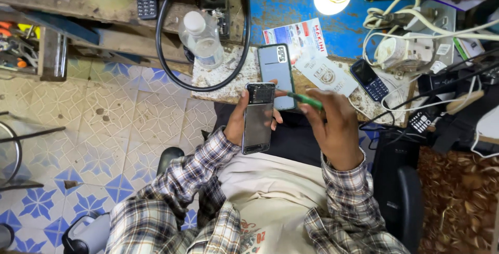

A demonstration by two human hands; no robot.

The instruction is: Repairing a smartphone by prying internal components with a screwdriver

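Quickly: printed paper first. A white leaflet [300, 35] with red and blue print lies on the far blue worktop [280, 10], and a white card with a dark emblem [326, 75] sits just right of it, near the bench edge. Small white labels show on the grey socket block [434, 25] at far right.

Your left hand [240, 119] is wrapped around an opened phone [258, 117], held upright over your lap: silvery inner plate, dark circuit section exposed at its top end. Your right hand [335, 127] is closed on a green-handled screwdriver [304, 99], its tip pointing left towards the phone's upper right edge; can't tell if it touches.

A pale grey phone back cover [276, 75] lies on the bench just behind the held phone. A clear plastic bottle [201, 38] stands far left of it, inside a black cable loop [208, 41]. A dark keypad phone [368, 80] lies right, amid white cables [400, 20].

Bench edge runs just beyond your hands. Open tiled floor [104, 124] left; right side crowded by a black chair [400, 191].
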